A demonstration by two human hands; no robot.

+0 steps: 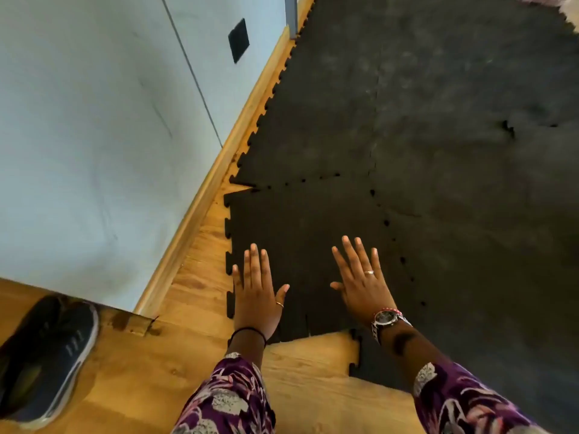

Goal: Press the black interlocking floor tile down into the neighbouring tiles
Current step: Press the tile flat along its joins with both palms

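Both forearms are cut off by the lower frame edge, and a dark shoe [47,358] to the left of the grips is only partly in view. Each grip lies flat, fingers spread, holding nothing: the left hand [257,296] and right hand [363,286] rest palms down on the black interlocking tile [300,227]. Ahead and right of them lie the neighbouring tiles [438,120], small gaps showing along the seams. The bare wooden floor [313,371] is open below the wrists, and a skirting board [200,202] runs to the left.
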